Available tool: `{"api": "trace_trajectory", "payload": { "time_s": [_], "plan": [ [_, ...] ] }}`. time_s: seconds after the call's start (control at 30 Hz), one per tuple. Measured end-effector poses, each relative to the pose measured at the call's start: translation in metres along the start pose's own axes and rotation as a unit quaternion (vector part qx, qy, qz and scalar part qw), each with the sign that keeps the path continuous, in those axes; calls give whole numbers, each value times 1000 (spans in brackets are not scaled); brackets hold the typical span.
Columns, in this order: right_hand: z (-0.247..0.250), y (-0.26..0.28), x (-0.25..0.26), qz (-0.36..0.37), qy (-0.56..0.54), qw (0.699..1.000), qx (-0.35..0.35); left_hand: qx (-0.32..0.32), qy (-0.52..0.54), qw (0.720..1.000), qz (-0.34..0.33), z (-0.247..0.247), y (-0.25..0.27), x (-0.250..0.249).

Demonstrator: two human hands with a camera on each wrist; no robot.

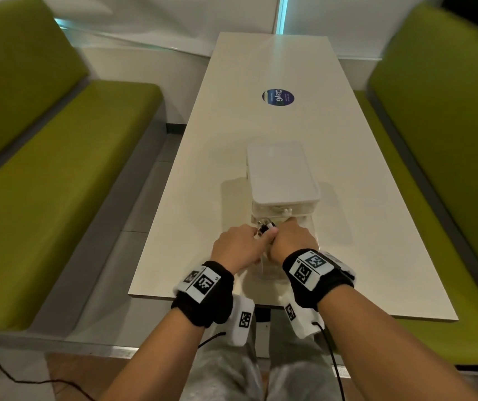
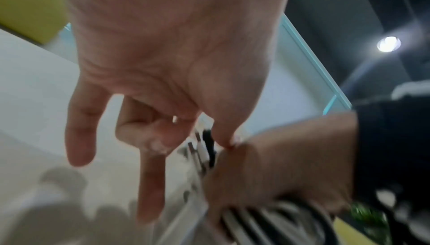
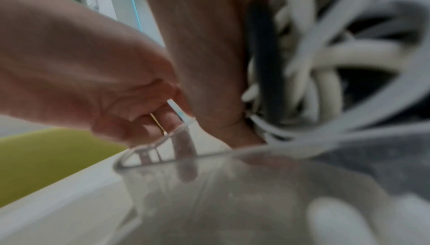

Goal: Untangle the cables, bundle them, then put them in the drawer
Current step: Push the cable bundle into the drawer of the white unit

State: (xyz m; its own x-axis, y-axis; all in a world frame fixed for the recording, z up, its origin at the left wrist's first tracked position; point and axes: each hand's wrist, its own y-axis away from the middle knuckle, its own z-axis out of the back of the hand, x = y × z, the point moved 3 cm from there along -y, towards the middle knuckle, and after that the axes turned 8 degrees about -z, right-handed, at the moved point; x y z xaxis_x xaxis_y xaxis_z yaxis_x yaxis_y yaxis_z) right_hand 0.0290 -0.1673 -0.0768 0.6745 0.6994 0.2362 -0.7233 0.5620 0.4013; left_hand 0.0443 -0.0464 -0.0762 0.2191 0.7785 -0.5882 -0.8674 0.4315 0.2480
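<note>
Step in hand: stowing. Coiled cable bundle (image 3: pixel 309 61) gripped in right hand (image 1: pixel 291 240) over the pulled-out clear drawer (image 3: pixel 232 184); left hand (image 1: pixel 236 246) apparently pinching connector ends (image 2: pixel 204 149), outer fingers extended. Next: lower bundle in, release, push drawer shut.
</note>
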Motion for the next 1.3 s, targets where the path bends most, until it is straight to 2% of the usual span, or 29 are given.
{"api": "trace_trajectory", "payload": {
  "time_s": [0.07, 0.13, 0.33, 0.57, 0.73, 0.9, 1.13, 1.3],
  "plan": [
    [1, 0, 1, 15, 22, 1000, 15, -25, -41, 999, 13, -8, -4, -2],
    [3, -1, 1, 30, 48, 998, 28, -30, -38, 999, 22, -13, -6, -2],
    [8, -2, 1, 97, 62, 992, 57, -20, -46, 998, 46, -7, -17, -1],
    [25, -2, -12, 181, 78, 970, 142, 12, -76, 995, 67, 5, -24, -11],
    [22, -1, -16, 214, 81, 970, 86, 13, -101, 992, 71, 9, -31, -11],
    [16, 4, -19, 242, 50, 968, 37, 45, -71, 993, 87, 12, -40, -5],
    [9, 7, -19, 236, 44, 971, -3, 22, -105, 991, 85, 5, -47, -6],
    [6, -4, -13, 147, -23, 988, 34, -8, -108, 993, 51, -9, -39, 3]
  ]
}}
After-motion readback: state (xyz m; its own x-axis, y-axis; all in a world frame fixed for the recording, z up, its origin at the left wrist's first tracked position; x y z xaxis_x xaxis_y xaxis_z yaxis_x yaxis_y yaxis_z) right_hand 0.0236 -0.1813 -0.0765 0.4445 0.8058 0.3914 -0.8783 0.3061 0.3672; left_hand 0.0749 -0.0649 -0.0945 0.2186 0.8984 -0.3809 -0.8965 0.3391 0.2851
